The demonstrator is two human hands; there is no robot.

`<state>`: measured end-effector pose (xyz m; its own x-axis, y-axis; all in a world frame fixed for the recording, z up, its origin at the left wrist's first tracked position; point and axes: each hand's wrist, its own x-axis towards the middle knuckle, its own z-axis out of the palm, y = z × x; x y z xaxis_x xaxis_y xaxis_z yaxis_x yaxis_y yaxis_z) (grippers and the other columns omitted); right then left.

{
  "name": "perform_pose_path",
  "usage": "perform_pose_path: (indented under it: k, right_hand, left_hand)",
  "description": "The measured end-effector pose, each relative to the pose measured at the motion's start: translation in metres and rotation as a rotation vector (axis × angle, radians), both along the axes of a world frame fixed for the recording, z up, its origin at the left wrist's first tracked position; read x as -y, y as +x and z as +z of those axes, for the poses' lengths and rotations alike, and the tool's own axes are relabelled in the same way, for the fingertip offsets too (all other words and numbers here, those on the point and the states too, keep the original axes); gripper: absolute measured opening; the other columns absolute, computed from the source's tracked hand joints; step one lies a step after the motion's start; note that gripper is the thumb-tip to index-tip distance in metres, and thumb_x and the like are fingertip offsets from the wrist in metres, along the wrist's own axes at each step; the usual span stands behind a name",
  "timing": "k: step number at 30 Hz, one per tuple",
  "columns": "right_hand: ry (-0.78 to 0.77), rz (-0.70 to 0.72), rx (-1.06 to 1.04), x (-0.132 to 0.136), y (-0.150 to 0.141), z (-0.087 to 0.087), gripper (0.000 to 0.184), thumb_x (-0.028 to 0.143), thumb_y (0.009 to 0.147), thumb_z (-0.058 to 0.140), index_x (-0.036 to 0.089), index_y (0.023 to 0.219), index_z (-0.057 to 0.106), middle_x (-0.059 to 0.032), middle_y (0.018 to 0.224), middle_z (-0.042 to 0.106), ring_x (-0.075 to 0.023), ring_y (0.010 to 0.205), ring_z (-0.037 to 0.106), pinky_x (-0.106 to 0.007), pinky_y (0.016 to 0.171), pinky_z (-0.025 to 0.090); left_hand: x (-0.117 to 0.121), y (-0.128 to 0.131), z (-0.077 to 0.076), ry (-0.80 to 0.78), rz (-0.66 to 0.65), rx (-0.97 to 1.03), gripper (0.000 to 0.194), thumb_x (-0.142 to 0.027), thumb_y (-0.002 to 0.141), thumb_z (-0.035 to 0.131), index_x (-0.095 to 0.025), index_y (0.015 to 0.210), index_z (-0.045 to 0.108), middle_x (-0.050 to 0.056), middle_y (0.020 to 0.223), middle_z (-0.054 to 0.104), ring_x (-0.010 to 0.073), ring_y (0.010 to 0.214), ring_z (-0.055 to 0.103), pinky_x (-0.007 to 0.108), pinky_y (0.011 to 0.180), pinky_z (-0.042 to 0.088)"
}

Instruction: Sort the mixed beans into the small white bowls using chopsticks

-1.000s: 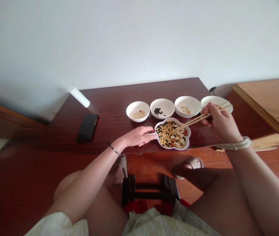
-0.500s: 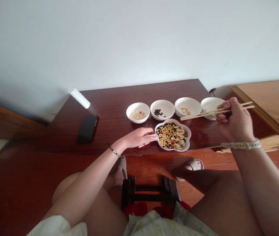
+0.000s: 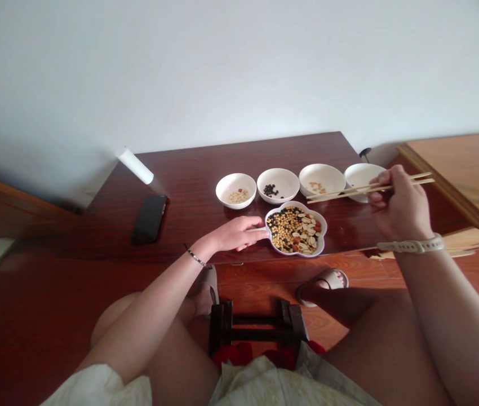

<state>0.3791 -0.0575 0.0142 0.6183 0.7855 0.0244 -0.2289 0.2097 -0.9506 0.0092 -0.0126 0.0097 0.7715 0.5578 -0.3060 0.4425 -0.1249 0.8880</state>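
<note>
My left hand (image 3: 235, 234) grips the short handle (image 3: 258, 230) of a flower-shaped white dish (image 3: 296, 254) with a purple rim, which is heaped with mixed beans, nuts and seeds. My right hand (image 3: 400, 203) holds a pair of wooden chopsticks (image 3: 349, 190), their tips reaching over the rim of the third white bowl (image 3: 328, 183). That bowl has a few pale nuts in it. To its left are a bowl of black beans (image 3: 278, 198) and a bowl of pale grains (image 3: 236, 204). My right hand partly hides a fourth bowl (image 3: 360, 170).
A black smartphone (image 3: 149, 219) and a white tube (image 3: 136, 166) lie on the dark red wooden table (image 3: 189, 175). A low dark stool (image 3: 256, 330) stands below the table edge, near my sandalled feet. A lighter wooden surface (image 3: 446, 163) lies at right.
The chopsticks have come up out of the dish, and my right hand has moved right and away, to the third and fourth bowls. My left hand stays on the handle.
</note>
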Motion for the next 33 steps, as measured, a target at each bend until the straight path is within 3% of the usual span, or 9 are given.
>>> perform_pose_path:
  k: [3, 8, 14, 33]
  right_hand:
    - [0.024, 0.144, 0.136, 0.002, -0.013, -0.006, 0.035, 0.038, 0.101, 0.073, 0.019, 0.075, 0.058, -0.0004, 0.073, 0.056, -0.0074, 0.05, 0.05, -0.019, 0.037, 0.026]
    - [-0.005, 0.227, 0.186, 0.003, -0.024, -0.009, 0.042, 0.05, 0.1, 0.075, 0.019, 0.076, 0.06, 0.0, 0.076, 0.057, -0.0067, 0.053, 0.051, -0.02, 0.039, 0.029]
    - [-0.071, 0.235, 0.271, 0.005, -0.025, -0.01, 0.046, 0.06, 0.101, 0.072, 0.022, 0.075, 0.064, -0.0015, 0.074, 0.057, -0.0096, 0.053, 0.051, -0.021, 0.038, 0.032]
    - [-0.051, 0.246, 0.238, 0.006, -0.025, -0.01, 0.046, 0.06, 0.097, 0.076, 0.021, 0.077, 0.064, 0.0001, 0.076, 0.057, -0.0079, 0.053, 0.051, -0.018, 0.036, 0.03]
  left_hand:
    - [-0.001, 0.002, 0.0, -0.004, 0.003, -0.004, 0.044, -0.063, 0.102, 0.065, -0.02, 0.1, 0.059, -0.003, 0.073, 0.061, 0.0077, 0.048, 0.049, 0.021, 0.047, 0.036]
    - [0.0, 0.003, 0.0, -0.001, 0.001, 0.001, 0.044, -0.063, 0.102, 0.064, -0.02, 0.1, 0.06, -0.002, 0.074, 0.061, 0.0076, 0.049, 0.05, 0.021, 0.047, 0.036]
    - [-0.001, 0.004, 0.002, 0.002, -0.015, -0.003, 0.044, -0.064, 0.103, 0.064, -0.02, 0.1, 0.059, -0.003, 0.074, 0.061, 0.0075, 0.049, 0.049, 0.021, 0.046, 0.036]
    - [-0.002, 0.005, 0.002, 0.008, -0.022, -0.001, 0.043, -0.063, 0.104, 0.062, -0.019, 0.103, 0.061, -0.002, 0.077, 0.062, 0.0073, 0.049, 0.05, 0.021, 0.045, 0.036]
